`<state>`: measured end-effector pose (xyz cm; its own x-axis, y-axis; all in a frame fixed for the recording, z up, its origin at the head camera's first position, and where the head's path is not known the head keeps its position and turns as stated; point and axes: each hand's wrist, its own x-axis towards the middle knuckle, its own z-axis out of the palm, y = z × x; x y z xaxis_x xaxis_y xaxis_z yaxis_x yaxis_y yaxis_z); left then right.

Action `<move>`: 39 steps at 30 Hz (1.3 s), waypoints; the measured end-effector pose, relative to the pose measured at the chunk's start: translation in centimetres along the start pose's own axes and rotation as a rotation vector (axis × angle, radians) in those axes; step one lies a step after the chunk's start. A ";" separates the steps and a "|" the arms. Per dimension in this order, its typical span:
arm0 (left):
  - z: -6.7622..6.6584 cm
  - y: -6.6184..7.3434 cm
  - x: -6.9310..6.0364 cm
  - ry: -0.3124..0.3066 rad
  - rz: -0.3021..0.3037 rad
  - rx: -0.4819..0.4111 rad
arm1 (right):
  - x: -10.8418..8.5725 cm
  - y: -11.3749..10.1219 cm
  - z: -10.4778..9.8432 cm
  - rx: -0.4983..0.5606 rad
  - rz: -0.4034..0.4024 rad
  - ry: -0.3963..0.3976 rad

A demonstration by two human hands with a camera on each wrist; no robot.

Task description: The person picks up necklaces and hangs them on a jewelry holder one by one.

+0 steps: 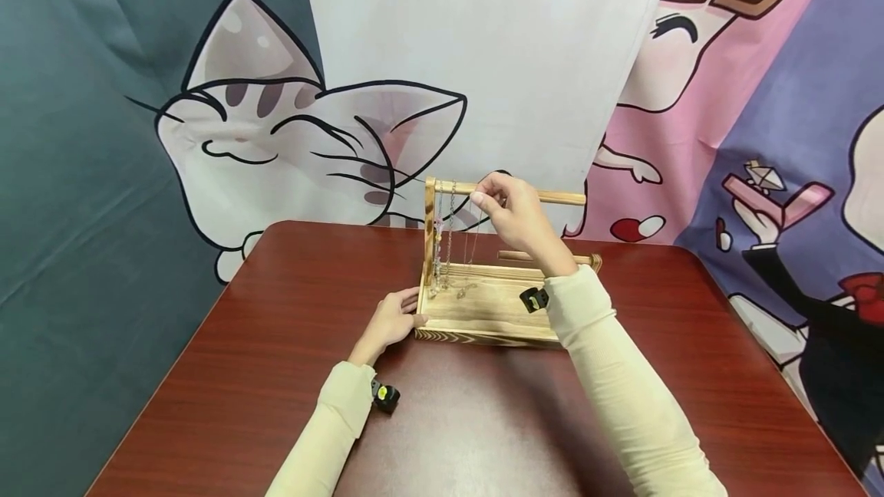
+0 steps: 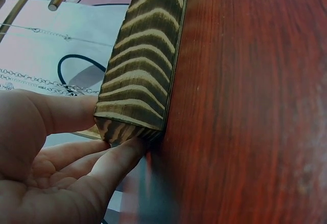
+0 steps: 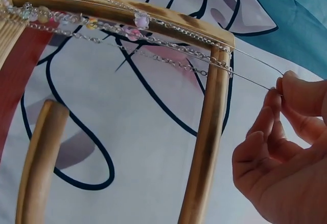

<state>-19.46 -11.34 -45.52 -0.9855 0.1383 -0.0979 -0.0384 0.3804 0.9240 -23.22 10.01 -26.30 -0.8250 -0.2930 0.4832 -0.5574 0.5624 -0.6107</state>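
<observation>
A wooden jewelry stand (image 1: 511,305) has a tray base, an upright (image 1: 429,240) at its left and an upper bar (image 1: 562,197). My left hand (image 1: 391,320) grips the front left corner of the base; the left wrist view shows the thumb and fingers around the striped wood end (image 2: 138,65). At the upper bar, my right hand (image 1: 512,212) pinches a thin necklace (image 3: 251,80) between thumb and fingertips. Its strands hang toward the tray. Left of it, chain necklaces (image 1: 451,232) and a beaded necklace (image 3: 142,20) hang from the bar near the upright.
The stand is on a reddish-brown table (image 1: 290,313). A shorter, lower bar (image 1: 514,255) juts in from the stand's right side. Behind the table hangs a cartoon-printed cloth (image 1: 483,60). Each wrist wears a small black camera (image 1: 385,396).
</observation>
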 end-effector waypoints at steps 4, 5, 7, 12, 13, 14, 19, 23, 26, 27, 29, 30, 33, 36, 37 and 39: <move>0.0 -0.2 0.0 -0.003 0.007 0.000 | 0.1 -0.1 -0.4 0.002 -0.003 0.015; 0.0 -0.3 0.0 -0.006 0.010 0.002 | 0.1 -0.1 -0.5 0.006 0.001 0.018; 0.0 -0.5 0.0 -0.012 0.014 0.005 | 0.1 -0.2 -0.8 0.020 0.013 0.017; 0.0 -0.5 -0.2 -0.006 0.008 -0.003 | 0.3 -0.3 -1.2 0.031 0.033 0.013; 0.0 -0.5 -0.2 -0.004 0.009 -0.002 | 0.3 -0.3 -1.3 0.027 0.032 0.016; 0.0 -0.4 -0.2 -0.001 0.007 -0.003 | 0.4 -0.3 -1.3 0.020 0.032 0.019; 0.0 -0.4 -0.2 -0.008 0.010 0.007 | 0.8 0.0 -1.5 0.005 0.029 0.039; 0.0 -0.4 -0.2 -0.005 0.006 0.004 | 1.1 0.3 -1.6 0.005 0.030 0.053; -0.1 -0.3 -0.2 -0.005 0.004 0.000 | 1.3 0.4 -1.7 0.008 0.034 0.064; -0.1 -0.3 -0.2 -0.005 0.004 0.001 | 1.4 0.4 -1.7 0.008 0.035 0.067; -0.1 -0.3 -0.1 -0.007 0.002 -0.002 | 1.4 0.4 -1.8 0.007 0.036 0.070; -0.1 -0.3 -0.1 -0.007 0.004 0.000 | 1.5 0.4 -1.9 0.004 0.038 0.070; -0.1 -0.3 0.0 -0.008 0.007 0.001 | 1.5 0.5 -2.1 -0.004 0.046 0.068; -0.1 -0.2 0.0 -0.005 0.010 0.002 | 1.6 0.7 -2.2 -0.005 0.049 0.070; -0.1 -0.2 0.0 -0.004 0.011 0.001 | 1.5 0.8 -2.3 -0.002 0.047 0.074; -0.1 -0.2 0.0 -0.002 0.013 0.003 | 1.5 1.0 -2.3 0.008 0.035 0.080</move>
<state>-19.51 -11.49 -45.64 -0.9855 0.1452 -0.0872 -0.0256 0.3810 0.9242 -24.81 11.94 -24.79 -0.8340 -0.2107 0.5100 -0.5297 0.5648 -0.6328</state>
